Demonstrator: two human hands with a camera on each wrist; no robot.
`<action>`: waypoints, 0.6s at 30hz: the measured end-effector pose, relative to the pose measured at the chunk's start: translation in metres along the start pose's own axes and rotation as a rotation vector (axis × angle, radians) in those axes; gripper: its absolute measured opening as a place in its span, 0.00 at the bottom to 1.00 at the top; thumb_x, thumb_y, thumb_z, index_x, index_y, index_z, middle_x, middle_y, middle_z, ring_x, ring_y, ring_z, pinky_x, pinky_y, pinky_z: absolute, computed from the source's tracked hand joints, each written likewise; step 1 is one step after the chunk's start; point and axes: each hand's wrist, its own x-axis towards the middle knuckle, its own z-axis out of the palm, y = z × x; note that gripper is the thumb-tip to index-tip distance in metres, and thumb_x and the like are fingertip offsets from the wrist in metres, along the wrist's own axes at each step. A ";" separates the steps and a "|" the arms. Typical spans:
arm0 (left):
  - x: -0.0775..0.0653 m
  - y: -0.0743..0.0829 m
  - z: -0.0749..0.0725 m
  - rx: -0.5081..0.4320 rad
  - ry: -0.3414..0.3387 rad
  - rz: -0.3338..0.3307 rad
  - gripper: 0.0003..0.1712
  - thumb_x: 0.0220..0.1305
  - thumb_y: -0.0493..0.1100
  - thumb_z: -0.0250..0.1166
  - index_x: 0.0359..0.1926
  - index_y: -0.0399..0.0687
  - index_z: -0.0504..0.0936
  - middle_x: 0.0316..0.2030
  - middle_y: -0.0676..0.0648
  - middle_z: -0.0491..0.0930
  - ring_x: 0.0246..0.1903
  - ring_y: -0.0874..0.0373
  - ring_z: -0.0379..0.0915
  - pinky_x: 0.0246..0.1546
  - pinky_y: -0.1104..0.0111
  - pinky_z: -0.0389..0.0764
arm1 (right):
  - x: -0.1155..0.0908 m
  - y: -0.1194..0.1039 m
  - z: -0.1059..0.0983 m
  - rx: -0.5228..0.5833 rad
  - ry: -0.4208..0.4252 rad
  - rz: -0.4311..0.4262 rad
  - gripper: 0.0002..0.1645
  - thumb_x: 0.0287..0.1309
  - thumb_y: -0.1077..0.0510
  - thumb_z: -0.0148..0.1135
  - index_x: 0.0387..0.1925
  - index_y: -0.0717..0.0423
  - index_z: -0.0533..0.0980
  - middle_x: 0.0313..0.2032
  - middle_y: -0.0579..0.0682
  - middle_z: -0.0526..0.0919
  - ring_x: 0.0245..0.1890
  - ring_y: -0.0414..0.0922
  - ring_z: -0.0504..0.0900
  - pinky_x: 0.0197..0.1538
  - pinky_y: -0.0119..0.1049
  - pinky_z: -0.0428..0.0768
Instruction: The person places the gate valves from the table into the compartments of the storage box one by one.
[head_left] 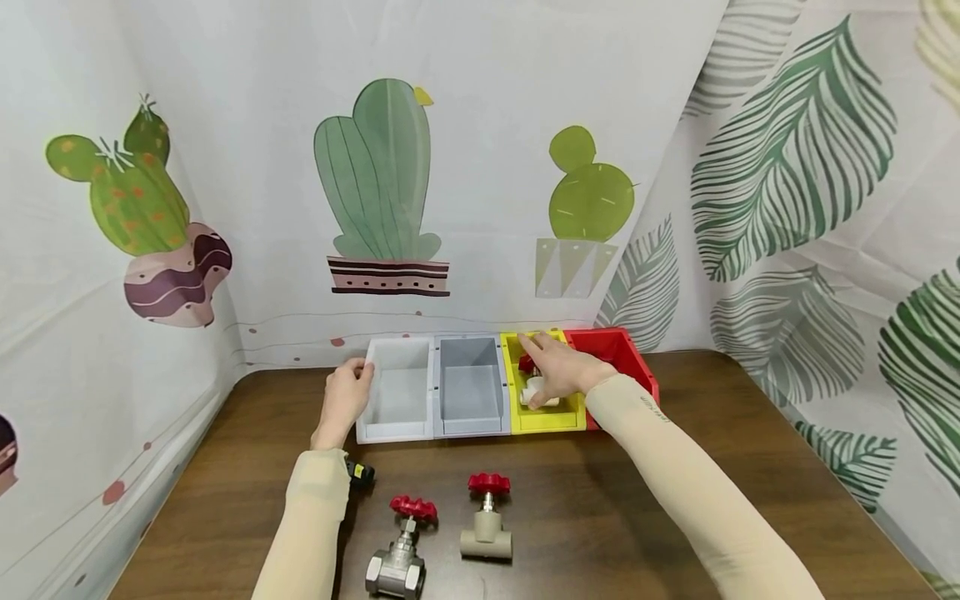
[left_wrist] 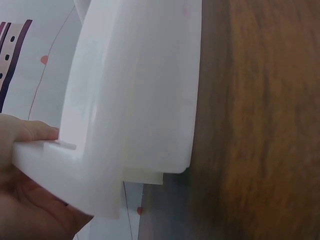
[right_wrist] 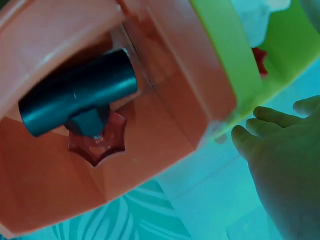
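Note:
In the head view, my left hand (head_left: 347, 398) holds the outer side of the white bin (head_left: 397, 432). The left wrist view shows that bin's rim (left_wrist: 75, 155) between thumb and fingers. My right hand (head_left: 561, 370) is over the yellow bin (head_left: 548, 422), fingers extended and spread. Inside lies a white plastic valve (head_left: 528, 393) with a red handwheel, partly hidden by the hand. In the right wrist view, the fingers (right_wrist: 275, 117) extend beside the yellow bin's far edge, pinching nothing visible. A black tee-shaped valve (right_wrist: 80, 92) with a red handwheel lies in the red bin (right_wrist: 165, 110).
A grey bin (head_left: 471, 427) stands between the white and yellow ones in one row. Nearer on the wooden table (head_left: 600, 533) lie a metal valve (head_left: 396, 571) and a beige plastic valve (head_left: 487, 535), both with red handwheels. A patterned cloth (head_left: 495, 167) hangs behind the bins.

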 end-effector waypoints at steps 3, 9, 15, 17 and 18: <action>0.000 0.000 0.000 0.004 0.006 0.002 0.21 0.75 0.47 0.51 0.55 0.34 0.77 0.30 0.42 0.74 0.24 0.52 0.67 0.24 0.63 0.69 | -0.005 0.001 -0.006 0.020 0.022 -0.008 0.74 0.40 0.35 0.77 0.78 0.46 0.40 0.74 0.59 0.47 0.72 0.57 0.50 0.67 0.57 0.59; 0.002 0.000 0.000 0.024 0.019 0.003 0.21 0.75 0.47 0.52 0.56 0.34 0.77 0.32 0.42 0.76 0.26 0.51 0.68 0.26 0.63 0.69 | -0.018 0.005 -0.018 0.091 0.138 -0.113 0.69 0.44 0.34 0.75 0.78 0.47 0.44 0.74 0.59 0.48 0.73 0.59 0.47 0.67 0.61 0.54; 0.002 0.001 0.000 0.020 0.011 -0.001 0.21 0.75 0.46 0.52 0.56 0.34 0.77 0.31 0.42 0.76 0.26 0.51 0.68 0.25 0.63 0.70 | -0.032 0.022 -0.024 0.222 0.253 -0.123 0.66 0.48 0.33 0.71 0.77 0.50 0.46 0.74 0.59 0.47 0.72 0.60 0.49 0.66 0.62 0.56; 0.001 0.001 0.000 0.018 0.009 -0.008 0.21 0.75 0.46 0.52 0.56 0.34 0.77 0.31 0.42 0.76 0.25 0.51 0.68 0.25 0.63 0.70 | -0.038 0.028 -0.025 0.282 0.283 -0.083 0.65 0.49 0.32 0.69 0.77 0.50 0.45 0.75 0.58 0.46 0.72 0.59 0.50 0.66 0.61 0.57; 0.001 0.001 0.000 0.021 0.009 -0.009 0.21 0.75 0.46 0.52 0.56 0.34 0.77 0.31 0.42 0.76 0.25 0.52 0.68 0.25 0.64 0.70 | -0.041 0.031 -0.024 0.305 0.302 -0.061 0.65 0.50 0.31 0.69 0.77 0.50 0.45 0.74 0.58 0.46 0.71 0.59 0.51 0.66 0.61 0.58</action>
